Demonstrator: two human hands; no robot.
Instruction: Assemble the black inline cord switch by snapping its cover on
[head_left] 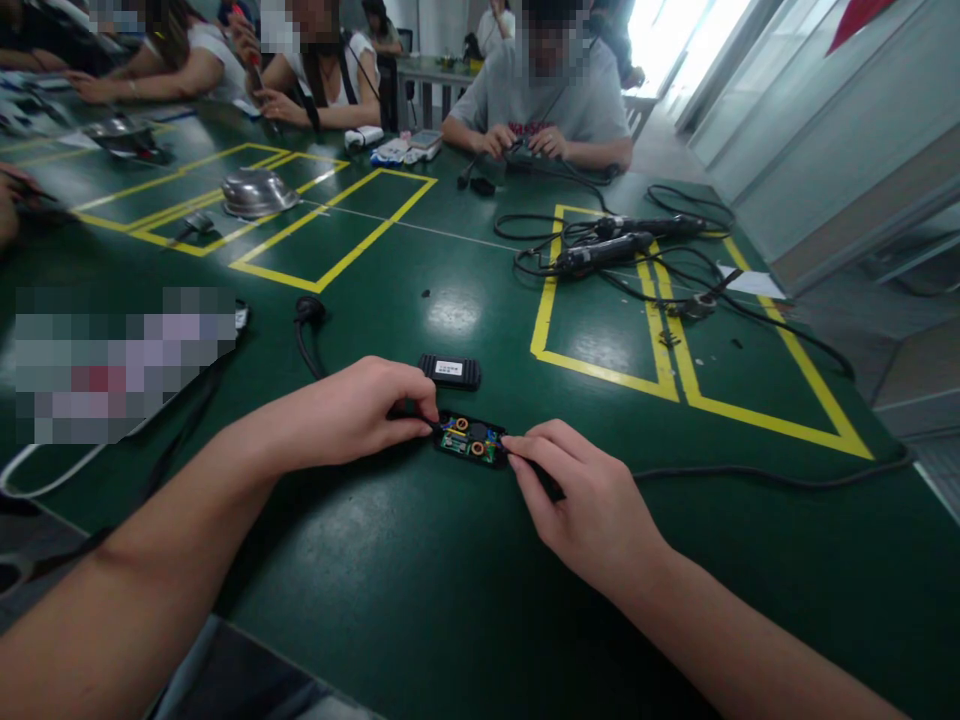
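Two hands (360,412) (585,490), pinched nearly closed, holding cables (705,470)

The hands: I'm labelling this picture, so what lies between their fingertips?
In the head view, an open black case with a green circuit board lies between the left hand and the right hand.

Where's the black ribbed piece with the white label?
In the head view, near the centre, the ribbed piece lies on the green table, just beyond the open circuit housing, by the left hand.
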